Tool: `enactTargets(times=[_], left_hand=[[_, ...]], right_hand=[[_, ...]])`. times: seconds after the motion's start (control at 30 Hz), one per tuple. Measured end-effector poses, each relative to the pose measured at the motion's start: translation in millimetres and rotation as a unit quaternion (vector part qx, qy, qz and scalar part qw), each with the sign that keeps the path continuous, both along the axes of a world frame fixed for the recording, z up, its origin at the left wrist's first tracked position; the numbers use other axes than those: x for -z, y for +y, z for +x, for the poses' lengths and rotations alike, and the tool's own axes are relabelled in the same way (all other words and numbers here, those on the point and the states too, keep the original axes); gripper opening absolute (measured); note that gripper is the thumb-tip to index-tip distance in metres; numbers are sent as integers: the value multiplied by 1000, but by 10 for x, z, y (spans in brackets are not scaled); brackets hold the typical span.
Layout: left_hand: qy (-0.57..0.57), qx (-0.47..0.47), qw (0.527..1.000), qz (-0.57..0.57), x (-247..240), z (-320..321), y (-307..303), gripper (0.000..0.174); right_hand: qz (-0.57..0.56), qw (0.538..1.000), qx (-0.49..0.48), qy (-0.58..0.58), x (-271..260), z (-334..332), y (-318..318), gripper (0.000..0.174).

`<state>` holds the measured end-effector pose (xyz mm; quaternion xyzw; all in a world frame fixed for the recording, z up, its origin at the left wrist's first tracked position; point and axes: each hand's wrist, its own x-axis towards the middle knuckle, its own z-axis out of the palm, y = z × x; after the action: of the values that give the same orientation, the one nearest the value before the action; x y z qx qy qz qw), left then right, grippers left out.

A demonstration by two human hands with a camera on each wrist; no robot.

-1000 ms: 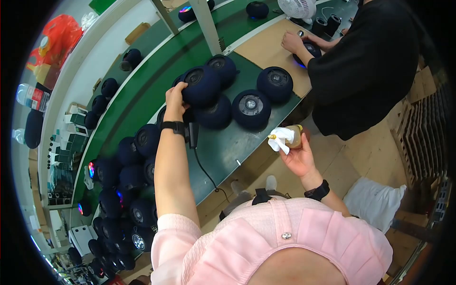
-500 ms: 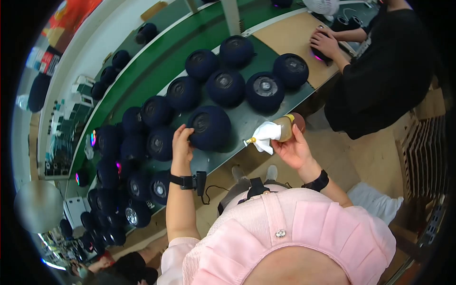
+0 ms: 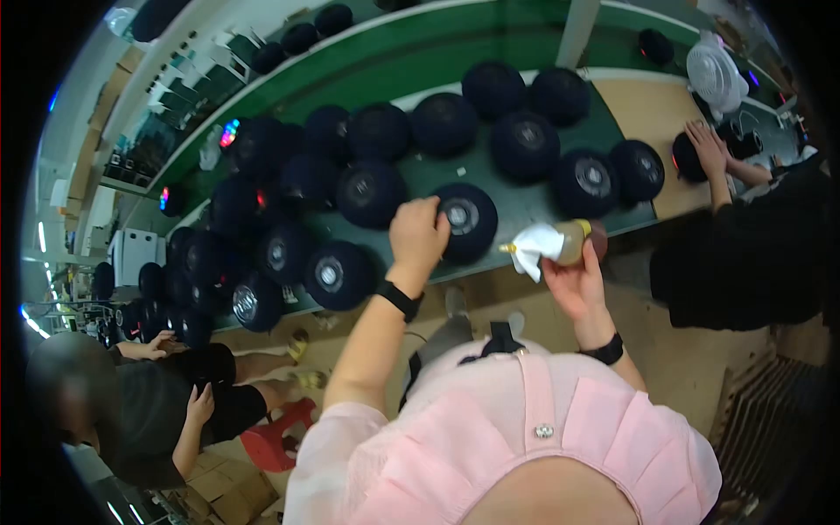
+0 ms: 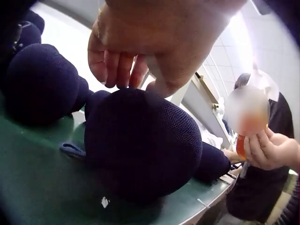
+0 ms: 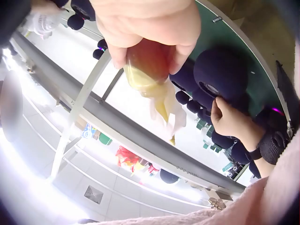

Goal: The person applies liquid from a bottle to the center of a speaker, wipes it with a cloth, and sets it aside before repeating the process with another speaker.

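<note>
My left hand (image 3: 420, 241) is at the left edge of a dark blue round speaker (image 3: 472, 229), its fingers bent against it. In the left wrist view the left hand (image 4: 159, 42) hangs over this speaker (image 4: 140, 145), fingertips and thumb at its top. A cord loop (image 4: 73, 149) lies beside it. To the right, my right hand (image 3: 577, 284) grips an amber bottle (image 3: 573, 243) with a white cloth (image 3: 535, 247) round its neck and a yellow tip pointing left. The right wrist view shows the bottle (image 5: 149, 65) between the right hand's (image 5: 150, 23) thumb and fingers.
Several round speakers (image 3: 525, 146) crowd the green table (image 3: 560, 229), densest at the left. A pole (image 3: 577, 33) rises behind them. One person (image 3: 744, 262) works at the right by a white fan (image 3: 716, 74); another (image 3: 157, 402) sits lower left near a red stool (image 3: 276, 437).
The speaker at my left hand has come down from over the others to the table's near side, and its face now shows a pale centre. The view has swung left. The bottle stays in my right hand.
</note>
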<state>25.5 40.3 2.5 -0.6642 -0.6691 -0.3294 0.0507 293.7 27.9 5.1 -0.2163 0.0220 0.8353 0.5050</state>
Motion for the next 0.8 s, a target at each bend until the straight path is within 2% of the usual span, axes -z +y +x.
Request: enactTargets(times=[0.03, 0.17, 0.23, 0.37, 0.43, 0.5, 0.57, 0.6, 0.63, 0.7, 0.77, 0.8], left_hand=[[15, 20, 999, 36, -13, 10, 54, 22], [76, 9, 994, -76, -21, 4, 168, 23], [88, 18, 995, -50, -10, -40, 205, 24], [15, 26, 999, -12, -15, -146, 244, 23], [-231, -14, 968, -92, -108, -174, 185, 19], [-260, -18, 962, -79, 39, -241, 174, 15], [-434, 29, 898, -67, 278, -324, 159, 20], [-457, 38, 885, -81, 198, -317, 142, 24], [-389, 19, 915, -105, 122, -312, 107, 25], [-452, 49, 885, -96, 217, -332, 104, 26], [-471, 52, 876, -89, 195, -316, 91, 26], [-450, 41, 887, -96, 236, -333, 100, 26]], right_hand=[[-10, 1000, -3, -8, -23, -16, -21, 44], [-11, 1000, -5, -23, 12, -100, 38, 44], [-9, 1000, -5, -24, 2, -125, 79, 44], [0, 999, -2, -43, 64, -140, 166, 43], [6, 999, -4, -52, 72, -168, 214, 42], [37, 995, -5, -91, 76, -228, 250, 40], [48, 994, -12, -98, 94, -273, 309, 39], [76, 992, -12, -102, 96, -312, 334, 39], [99, 989, -11, -108, 113, -341, 333, 39], [75, 990, -3, -122, 102, -380, 366, 40], [69, 990, -2, -125, 104, -394, 397, 40], [76, 988, 3, -134, 112, -406, 420, 40]])
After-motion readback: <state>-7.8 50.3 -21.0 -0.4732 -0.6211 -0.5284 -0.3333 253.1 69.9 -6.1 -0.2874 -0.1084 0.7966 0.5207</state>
